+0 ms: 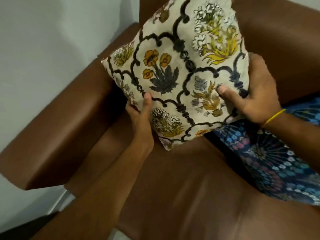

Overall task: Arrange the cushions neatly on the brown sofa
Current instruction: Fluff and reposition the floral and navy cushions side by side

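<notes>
Cream floral cushion (174, 66) gripped by both hands; no writing.

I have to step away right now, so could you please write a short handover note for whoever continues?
Left hand and right hand: both grip the cream floral cushion, held tilted over the brown sofa corner by the armrest.
Blue patterned cushion lies flat on the seat, right side.
Done: nothing placed yet.
Left: set the floral cushion down, then tidy the blue one.

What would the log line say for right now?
left hand: holds floral cushion | right hand: holds same cushion | blue patterned cushion: on brown sofa
</notes>
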